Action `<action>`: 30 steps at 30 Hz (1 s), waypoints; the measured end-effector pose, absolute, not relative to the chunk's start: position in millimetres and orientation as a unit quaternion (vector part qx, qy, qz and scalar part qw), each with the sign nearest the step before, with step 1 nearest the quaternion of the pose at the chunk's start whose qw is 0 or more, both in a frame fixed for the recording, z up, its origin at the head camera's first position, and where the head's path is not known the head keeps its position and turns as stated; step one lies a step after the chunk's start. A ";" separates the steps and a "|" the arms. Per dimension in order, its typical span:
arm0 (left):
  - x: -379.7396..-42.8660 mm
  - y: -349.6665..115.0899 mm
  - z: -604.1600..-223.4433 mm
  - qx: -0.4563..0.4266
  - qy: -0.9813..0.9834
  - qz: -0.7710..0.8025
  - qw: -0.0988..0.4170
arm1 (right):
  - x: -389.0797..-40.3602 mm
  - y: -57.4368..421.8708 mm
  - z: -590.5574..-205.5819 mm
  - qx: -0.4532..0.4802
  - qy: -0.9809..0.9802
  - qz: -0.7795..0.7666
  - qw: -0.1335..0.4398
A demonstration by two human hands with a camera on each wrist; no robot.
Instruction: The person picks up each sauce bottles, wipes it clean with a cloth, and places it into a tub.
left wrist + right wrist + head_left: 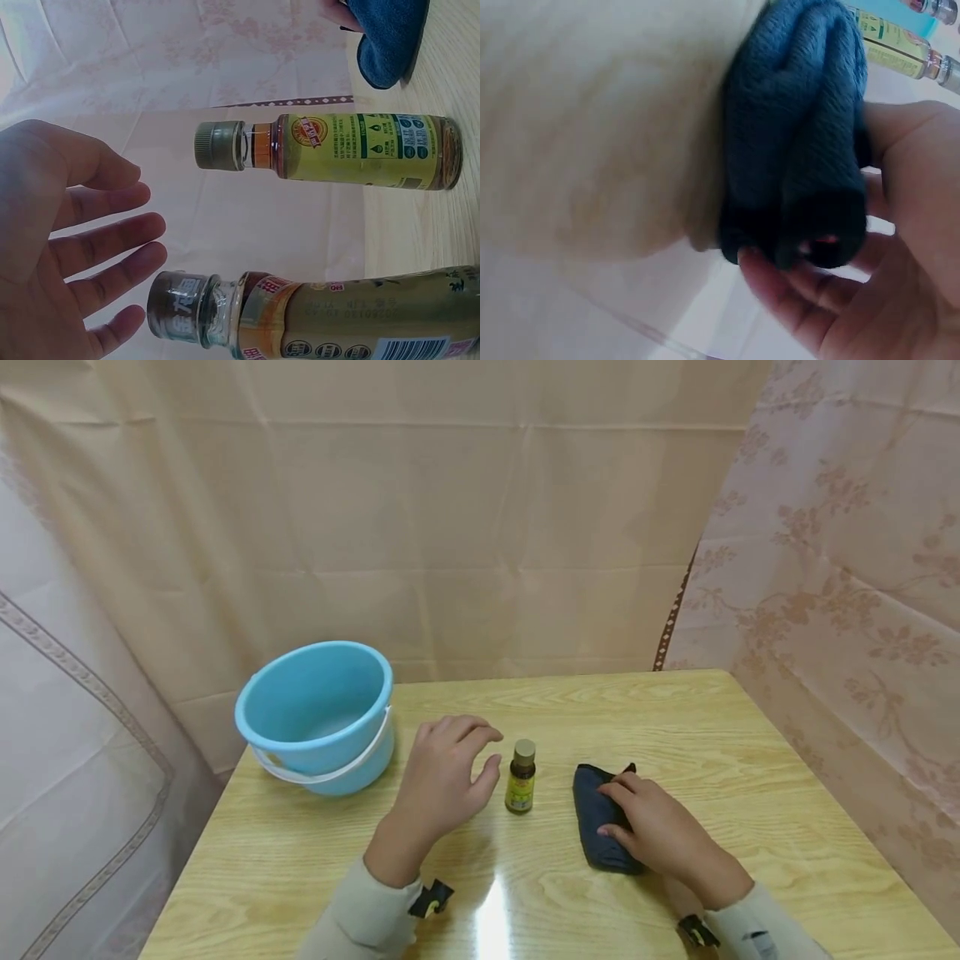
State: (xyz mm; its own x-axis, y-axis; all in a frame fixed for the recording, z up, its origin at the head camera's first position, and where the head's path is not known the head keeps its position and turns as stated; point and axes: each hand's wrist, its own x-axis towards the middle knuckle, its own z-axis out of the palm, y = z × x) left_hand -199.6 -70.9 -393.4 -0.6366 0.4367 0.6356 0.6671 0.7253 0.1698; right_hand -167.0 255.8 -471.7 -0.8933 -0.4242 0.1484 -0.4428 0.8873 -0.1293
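Observation:
My left hand (448,775) hovers over the table with fingers loosely bent and nothing in its grasp. Just right of it stands a small upright bottle with a yellow-green label (520,781) and a dull gold cap. In the left wrist view a second bottle with a gold label (360,315) appears, its cap close to my fingertips; my hand and forearm hide it in the head view. On the right, my right hand (660,827) grips a folded dark blue cloth (596,822), thumb on one side and fingers around its end (795,127).
A light blue bucket (367,768) with its white handle (341,771) hanging down stands at the table's back left. The wood-grain table (750,760) meets a beige curtain (465,527) behind and a floral curtain (847,568) to the right.

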 end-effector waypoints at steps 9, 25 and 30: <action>-204.1 -60.4 -393.9 -0.327 -0.887 -0.174 0.277 | -170.7 264.6 -454.8 0.228 -0.970 0.089 -0.009; -206.7 -52.4 -398.2 -0.317 -0.903 -0.154 0.246 | -183.7 261.9 -444.1 0.218 -0.954 0.128 -0.161; -206.4 -51.5 -397.5 -0.313 -0.904 -0.155 0.246 | -182.2 262.0 -447.8 0.238 -0.953 0.124 -0.141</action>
